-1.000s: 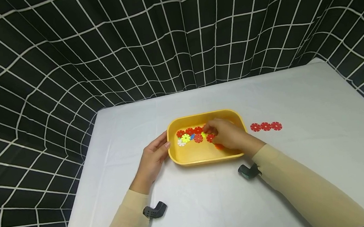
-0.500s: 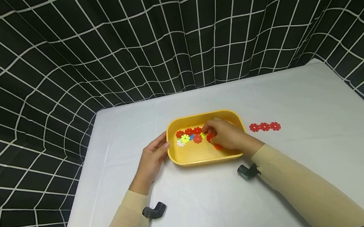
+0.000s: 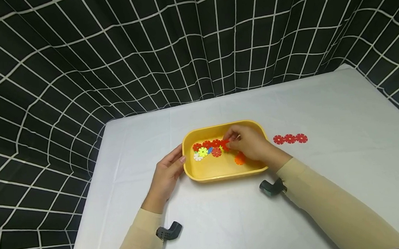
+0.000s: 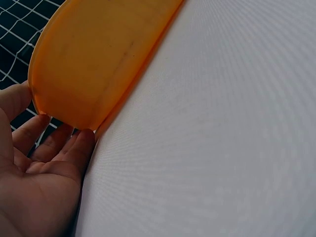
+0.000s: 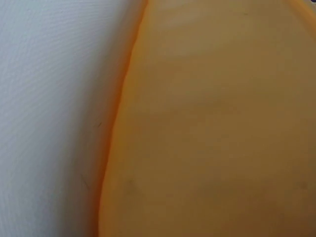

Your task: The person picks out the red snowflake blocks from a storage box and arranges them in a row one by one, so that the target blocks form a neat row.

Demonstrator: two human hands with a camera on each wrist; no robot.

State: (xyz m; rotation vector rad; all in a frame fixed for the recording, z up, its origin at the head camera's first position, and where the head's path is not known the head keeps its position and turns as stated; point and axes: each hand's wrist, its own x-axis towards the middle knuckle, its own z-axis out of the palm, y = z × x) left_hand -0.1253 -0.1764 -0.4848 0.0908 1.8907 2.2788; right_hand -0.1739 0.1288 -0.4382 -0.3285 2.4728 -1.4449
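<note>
Apparently pinching a flat, notched red disc point(image 3: 225, 148) in the right hand point(image 3: 249, 143); gripping the yellow tray point(image 3: 220, 169) with the left hand point(image 3: 168, 174) — by outer-wall fingertips point(image 4: 86, 139), seen only from the left wrist.

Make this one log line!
Left grip: holds yellow rectangular plastic tray; right grip: pinches red notched disc; three red notched discs: outside tray

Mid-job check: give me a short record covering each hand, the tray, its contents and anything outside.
Left hand: grips the left end of the yellow tray
Right hand: inside the tray, pinching a red notched disc
Other contents: include yellow disc, white disc, orange disc
Outside: three red discs in a row, right of the tray
</note>
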